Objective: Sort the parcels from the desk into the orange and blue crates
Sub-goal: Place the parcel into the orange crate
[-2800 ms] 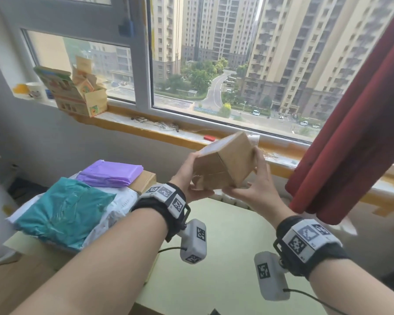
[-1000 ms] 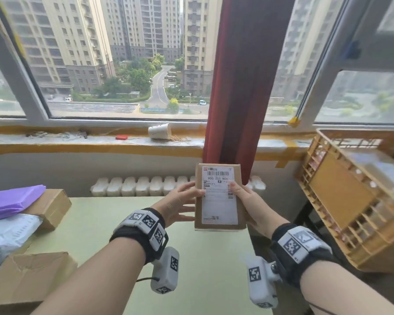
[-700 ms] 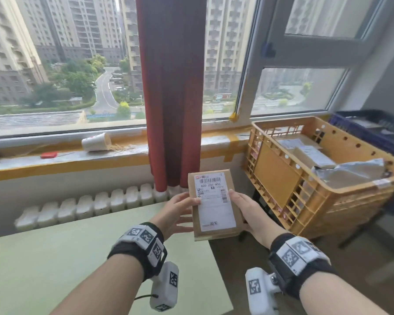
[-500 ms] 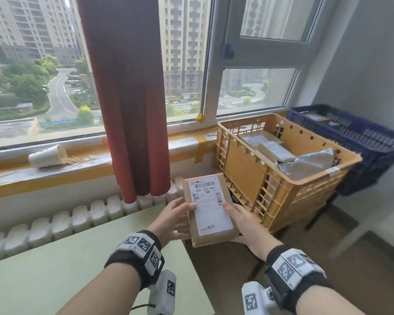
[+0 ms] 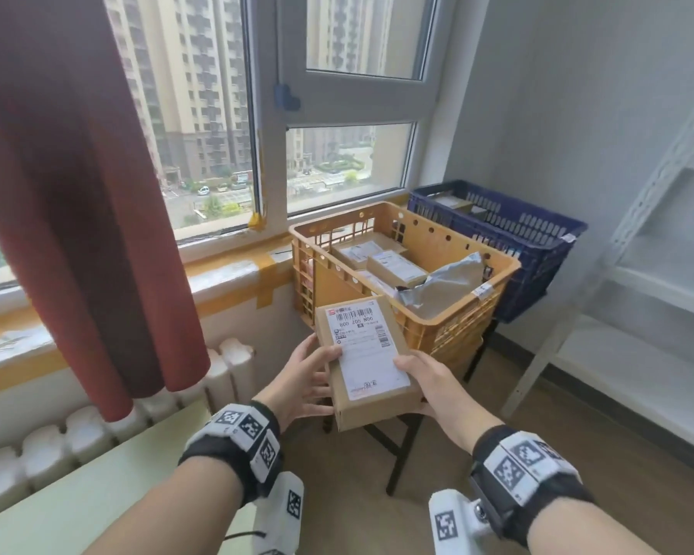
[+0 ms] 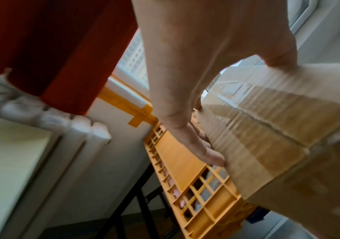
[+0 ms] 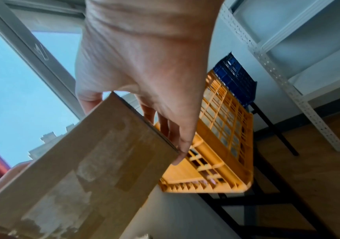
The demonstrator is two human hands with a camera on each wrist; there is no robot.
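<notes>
A cardboard parcel (image 5: pixel 367 360) is held in the air between both hands, in front of the orange crate (image 5: pixel 449 326) and short of its near wall. The left hand (image 5: pixel 303 384) is clamped on the left edge with the thumb on top; the right hand (image 5: pixel 433 384) is clamped on the right edge, fingers wrapped underneath. A white shipping label (image 5: pixel 363 346) faces up — a barcode is printed at its top, with digits that appear to read "800 205 N06". Inside the orange crate, smaller boxes (image 5: pixel 393 266) and a silver mailer bag (image 5: pixel 445 284) are lying. The blue crate (image 5: pixel 509 234) is set just behind it, toward the corner. A red curtain (image 5: pixel 77 194) hangs at the left, over a white radiator (image 5: pixel 217 374); white metal shelving (image 5: pixel 638 274) stands at the right. The desk (image 5: pixel 97 494) edge is seen lower left.
</notes>
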